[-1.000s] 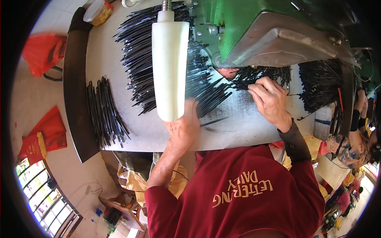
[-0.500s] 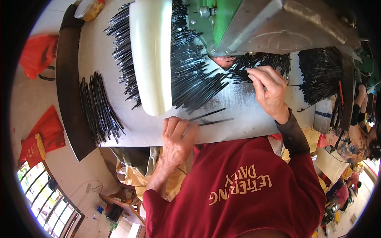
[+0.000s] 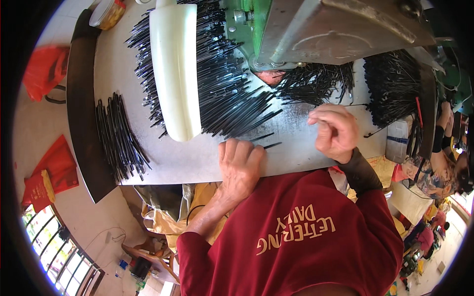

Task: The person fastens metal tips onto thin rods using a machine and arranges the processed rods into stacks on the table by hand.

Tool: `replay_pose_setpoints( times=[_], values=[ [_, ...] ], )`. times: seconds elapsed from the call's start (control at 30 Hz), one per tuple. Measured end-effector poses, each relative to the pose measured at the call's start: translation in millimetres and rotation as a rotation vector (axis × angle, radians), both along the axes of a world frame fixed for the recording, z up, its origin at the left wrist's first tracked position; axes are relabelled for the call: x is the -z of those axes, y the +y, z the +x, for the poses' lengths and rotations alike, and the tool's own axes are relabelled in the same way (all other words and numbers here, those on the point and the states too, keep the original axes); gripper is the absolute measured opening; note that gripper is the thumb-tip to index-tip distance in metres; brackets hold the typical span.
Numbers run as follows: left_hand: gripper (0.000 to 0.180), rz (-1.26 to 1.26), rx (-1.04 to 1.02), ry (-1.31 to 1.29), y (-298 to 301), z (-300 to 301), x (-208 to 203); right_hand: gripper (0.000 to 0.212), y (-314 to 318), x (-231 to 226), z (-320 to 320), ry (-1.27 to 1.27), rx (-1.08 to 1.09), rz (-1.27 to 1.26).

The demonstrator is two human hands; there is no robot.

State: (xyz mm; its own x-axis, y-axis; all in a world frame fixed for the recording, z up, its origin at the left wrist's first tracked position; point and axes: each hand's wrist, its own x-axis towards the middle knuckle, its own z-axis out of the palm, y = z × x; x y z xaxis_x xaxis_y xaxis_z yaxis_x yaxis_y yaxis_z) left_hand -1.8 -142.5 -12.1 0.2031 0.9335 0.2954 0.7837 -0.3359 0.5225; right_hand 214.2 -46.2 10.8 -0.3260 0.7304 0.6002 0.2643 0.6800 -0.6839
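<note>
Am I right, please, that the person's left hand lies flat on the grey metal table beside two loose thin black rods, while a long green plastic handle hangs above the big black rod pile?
Not quite: the head view shows the long plastic handle is cream-white, not green. The rest holds: the left hand lies flat on the grey metal table beside two loose thin black rods, with the big black rod pile beneath.

The white lever handle [image 3: 174, 69] is covering much of the black rod pile [image 3: 232, 93], the green machine [image 3: 316, 29] is running off the top edge, and the right hand [image 3: 335, 130] is curling over whatever its fingertips pinch.
</note>
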Motion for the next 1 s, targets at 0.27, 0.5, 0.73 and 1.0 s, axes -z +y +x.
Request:
replay_pose_setpoints(
  times=[0.27,0.5,0.73,1.0],
  values=[
    [0.023,-0.020,-0.075,0.105,2,4,2,0.010,7,25,-12,-0.168,-0.157,-0.200],
    [0.018,0.033,-0.071,0.130,4,2,7,0.022,3,-27,-3,-0.527,-0.138,0.031],
    [0.020,0.031,-0.112,0.061,2,3,-2,0.020,-4,-11,-11,-0.436,-0.130,-0.053],
    [0.014,-0.147,-0.161,-0.494,54,-8,-33,0.014,0,18,-21,-0.216,-0.102,-0.169]
  ],
)
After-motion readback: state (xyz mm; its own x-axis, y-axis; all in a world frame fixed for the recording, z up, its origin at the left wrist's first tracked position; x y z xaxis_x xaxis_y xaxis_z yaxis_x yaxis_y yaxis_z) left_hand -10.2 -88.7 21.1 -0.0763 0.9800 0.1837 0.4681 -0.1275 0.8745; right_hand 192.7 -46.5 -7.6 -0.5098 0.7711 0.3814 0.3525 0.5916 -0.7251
